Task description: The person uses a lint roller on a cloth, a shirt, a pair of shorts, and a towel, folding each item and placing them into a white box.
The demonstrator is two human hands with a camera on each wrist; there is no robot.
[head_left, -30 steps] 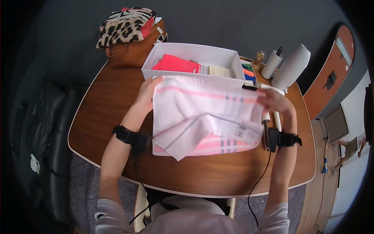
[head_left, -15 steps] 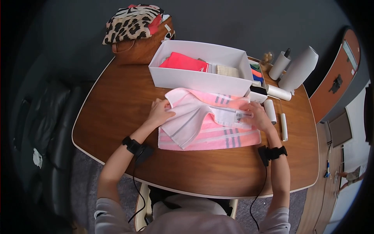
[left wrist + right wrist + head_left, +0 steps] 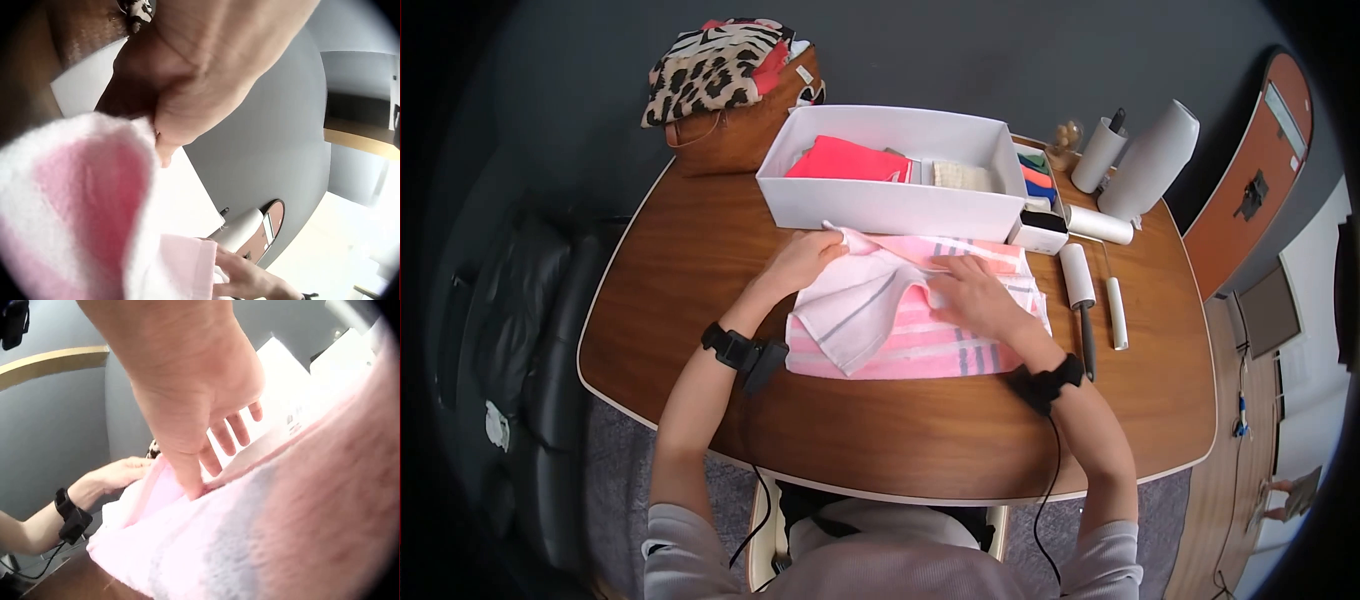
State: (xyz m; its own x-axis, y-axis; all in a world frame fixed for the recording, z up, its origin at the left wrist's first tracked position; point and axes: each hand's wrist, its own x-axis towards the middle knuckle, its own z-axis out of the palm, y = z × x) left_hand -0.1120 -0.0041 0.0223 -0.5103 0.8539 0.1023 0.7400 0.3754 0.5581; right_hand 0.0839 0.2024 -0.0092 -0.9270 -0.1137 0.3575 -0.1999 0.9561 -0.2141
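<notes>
A pink and white striped towel (image 3: 870, 345) lies partly folded on the table, its left part turned over in a loose white flap with a grey line. At its upper left corner, my left hand (image 3: 800, 262) pinches the edge; the left wrist view shows the thumb close by the raised cloth (image 3: 87, 200). My right hand (image 3: 985, 298) rests over the middle of the towel. In the right wrist view its fingers (image 3: 222, 436) are spread and fairly straight, and the thumb touches the cloth.
Behind the towel stands a white box (image 3: 890, 205) holding folded red and cream cloths. To the right are a small box (image 3: 1038, 235), a lint roller (image 3: 1077, 275), white rolls (image 3: 1100, 225) and a tall white device (image 3: 1150, 165). A brown bag (image 3: 745, 135) with patterned cloth stands back left.
The towel has come down from in front of the box onto the table. My right hand has let go of its right edge and moved left over the middle; the left hand stays near the left corner.
</notes>
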